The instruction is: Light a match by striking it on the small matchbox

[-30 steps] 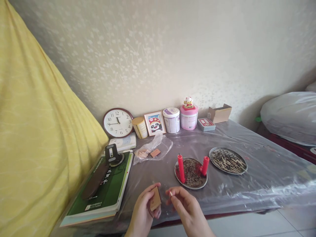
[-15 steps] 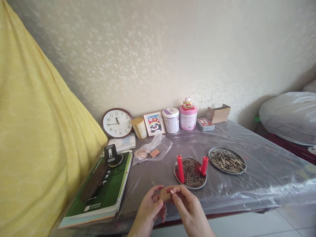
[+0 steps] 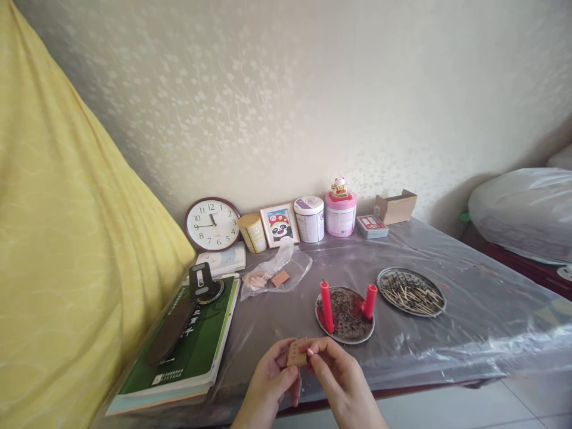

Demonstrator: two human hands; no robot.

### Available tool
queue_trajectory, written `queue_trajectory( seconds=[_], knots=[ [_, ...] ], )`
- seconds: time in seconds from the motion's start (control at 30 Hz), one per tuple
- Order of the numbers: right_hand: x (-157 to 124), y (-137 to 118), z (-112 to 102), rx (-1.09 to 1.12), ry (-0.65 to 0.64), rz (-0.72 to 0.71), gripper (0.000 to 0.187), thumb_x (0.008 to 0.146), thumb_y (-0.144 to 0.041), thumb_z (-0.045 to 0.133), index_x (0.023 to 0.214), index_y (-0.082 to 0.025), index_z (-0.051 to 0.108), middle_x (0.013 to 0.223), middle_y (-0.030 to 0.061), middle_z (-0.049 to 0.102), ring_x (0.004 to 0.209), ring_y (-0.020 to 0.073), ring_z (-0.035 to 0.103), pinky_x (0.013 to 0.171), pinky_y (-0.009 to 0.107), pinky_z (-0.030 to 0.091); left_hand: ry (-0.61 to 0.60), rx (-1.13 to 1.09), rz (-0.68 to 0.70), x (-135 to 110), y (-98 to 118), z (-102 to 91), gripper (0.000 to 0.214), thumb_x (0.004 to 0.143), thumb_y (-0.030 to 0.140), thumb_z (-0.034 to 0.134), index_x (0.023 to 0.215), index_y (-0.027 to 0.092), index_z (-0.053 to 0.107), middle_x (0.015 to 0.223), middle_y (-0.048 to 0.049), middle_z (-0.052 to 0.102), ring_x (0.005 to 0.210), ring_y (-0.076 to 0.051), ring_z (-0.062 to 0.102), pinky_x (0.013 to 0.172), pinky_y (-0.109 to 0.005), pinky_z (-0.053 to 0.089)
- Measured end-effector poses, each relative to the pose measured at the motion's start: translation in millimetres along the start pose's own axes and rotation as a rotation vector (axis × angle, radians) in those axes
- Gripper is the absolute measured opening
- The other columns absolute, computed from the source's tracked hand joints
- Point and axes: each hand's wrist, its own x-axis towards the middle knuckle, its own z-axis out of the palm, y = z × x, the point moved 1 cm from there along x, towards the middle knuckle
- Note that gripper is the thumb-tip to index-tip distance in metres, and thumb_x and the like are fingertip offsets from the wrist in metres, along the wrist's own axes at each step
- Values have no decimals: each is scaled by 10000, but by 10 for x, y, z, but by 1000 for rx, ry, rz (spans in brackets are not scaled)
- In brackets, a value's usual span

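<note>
My left hand (image 3: 268, 381) is closed around a small brown matchbox (image 3: 295, 354) at the table's front edge. Against the box's right end, my right hand (image 3: 343, 378) pinches a match (image 3: 310, 351); only a little of it shows between thumb and forefinger. Just beyond my hands, two red candles, a taller one (image 3: 327, 307) on the left and a shorter one (image 3: 370, 301) on the right, stand unlit on a round metal plate (image 3: 355, 342) stained with wax. To its right, a second round plate (image 3: 388, 307) carries a pile of matchsticks (image 3: 413, 296).
A clear plastic bag (image 3: 304, 264) with another small box (image 3: 280, 278) lies behind the candles. Green books (image 3: 196, 351) are at left, beside a yellow curtain (image 3: 67, 238). A clock (image 3: 213, 224), tins and a framed panda picture (image 3: 280, 226) line the wall.
The matchbox has turned slightly and shifted a little to the left in my hands. My fingers have moved only slightly; the plates and candles stay put.
</note>
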Motion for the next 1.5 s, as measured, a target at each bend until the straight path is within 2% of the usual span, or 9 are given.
queue_trajectory(
  seconds=[0.37, 0.63, 0.7, 0.87, 1.03, 1.1, 1.27, 1.5],
  knots=[
    [-6, 11, -6, 10, -11, 1, 184, 941, -349, 461, 863, -193, 518, 929, 57, 645, 771, 164, 604, 698, 290, 515, 18, 30, 0, 19, 29, 0, 508, 568, 440, 820, 965, 153, 684, 770, -76, 673, 472, -105, 480, 398, -241, 372],
    [-8, 7, 6, 11, -20, 2, 185, 942, -356, 457, 869, -199, 522, 924, 54, 647, 774, 162, 598, 714, 282, 500, -22, 86, 48, 93, -90, -126, 513, 595, 425, 796, 1006, 141, 679, 773, -102, 691, 427, -105, 461, 369, -247, 350],
    [-5, 16, -4, -23, 17, -2, 199, 936, -370, 466, 868, -197, 539, 913, 53, 646, 774, 162, 595, 716, 272, 489, -14, 81, 50, 89, -81, -121, 509, 596, 422, 796, 1006, 144, 680, 766, -89, 683, 427, -102, 454, 372, -247, 346],
    [21, 52, -90, -174, 222, 2, 239, 879, -425, 550, 853, -191, 593, 739, 28, 619, 693, 163, 573, 647, 242, 456, 69, 17, 53, 28, 51, -67, 462, 632, 411, 784, 998, 142, 697, 618, -1, 556, 473, -93, 418, 414, -234, 328],
    [38, 63, -122, -109, 279, 28, 261, 841, -445, 591, 930, -200, 598, 740, 18, 593, 660, 164, 568, 621, 249, 468, 45, -93, 40, 17, 77, -105, 409, 719, 396, 717, 1047, 154, 688, 581, 39, 440, 484, -88, 386, 432, -237, 308],
    [31, 54, -110, -77, 277, 15, 256, 842, -440, 588, 954, -209, 586, 730, 2, 568, 631, 150, 547, 599, 241, 463, 29, -135, 33, 19, 66, -121, 397, 747, 384, 690, 1072, 156, 681, 589, 44, 416, 488, -88, 381, 436, -238, 301],
    [6, 50, -96, -119, 238, 26, 259, 863, -445, 548, 868, -193, 609, 623, -6, 550, 589, 148, 529, 557, 234, 427, 3, -199, 14, 11, 73, -122, 400, 770, 365, 671, 1112, 158, 668, 614, 42, 411, 502, -88, 389, 452, -245, 295],
    [21, 46, -94, -99, 221, 48, 292, 838, -447, 589, 962, -185, 625, 709, 29, 607, 671, 173, 572, 616, 260, 458, -18, -245, 2, -18, 118, -91, 430, 761, 381, 680, 1122, 149, 668, 614, 42, 407, 501, -87, 382, 455, -248, 289]
  ],
)
